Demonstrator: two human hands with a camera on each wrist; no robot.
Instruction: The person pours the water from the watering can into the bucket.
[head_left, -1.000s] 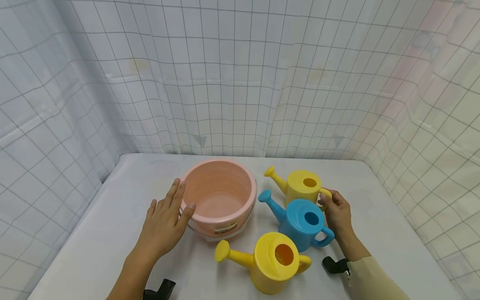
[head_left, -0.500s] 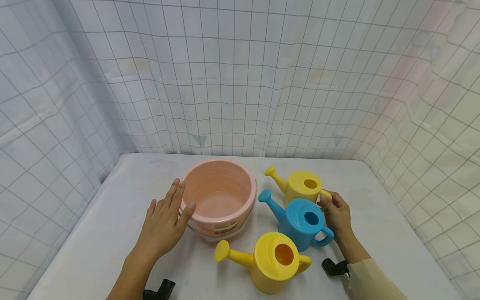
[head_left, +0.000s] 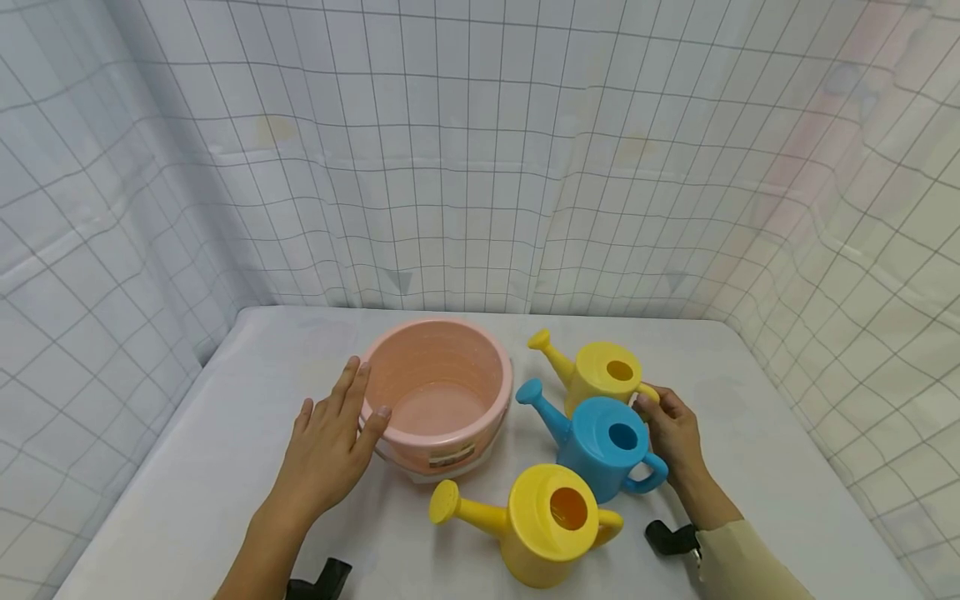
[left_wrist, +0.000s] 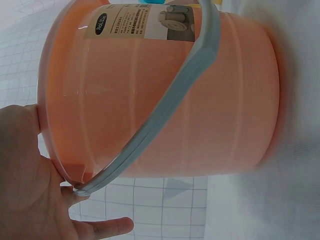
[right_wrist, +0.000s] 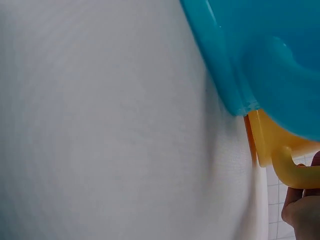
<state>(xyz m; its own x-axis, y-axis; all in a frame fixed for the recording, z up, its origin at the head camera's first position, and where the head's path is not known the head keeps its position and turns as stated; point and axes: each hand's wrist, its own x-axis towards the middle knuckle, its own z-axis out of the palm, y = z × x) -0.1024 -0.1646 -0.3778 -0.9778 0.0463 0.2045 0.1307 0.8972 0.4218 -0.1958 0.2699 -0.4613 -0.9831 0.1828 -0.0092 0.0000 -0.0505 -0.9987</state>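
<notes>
A pink bucket [head_left: 450, 437] with a grey handle [left_wrist: 165, 100] stands left of the middle of the table. My left hand [head_left: 327, 450] rests against its left rim with the fingers straight. To the right, a yellow watering can [head_left: 592, 367] stands farthest back, and my right hand [head_left: 677, 433] pinches its handle [right_wrist: 295, 175] between thumb and fingers. In front of it stands a blue watering can [head_left: 592, 442], partly covering the far can's base. Nearest to me is another yellow watering can [head_left: 536, 542], upright, its spout toward the left. All the spouts point left.
A white table [head_left: 262, 367] bears everything. White grid-patterned curtains [head_left: 480, 167] enclose it at the back and both sides. Black wrist-worn pieces [head_left: 671, 537] sit by each forearm. The blue can stands close to my right wrist.
My right hand has shifted slightly to the left along with the far yellow watering can's handle, and that can has turned or tipped a little. My left hand and the bucket have stayed put.
</notes>
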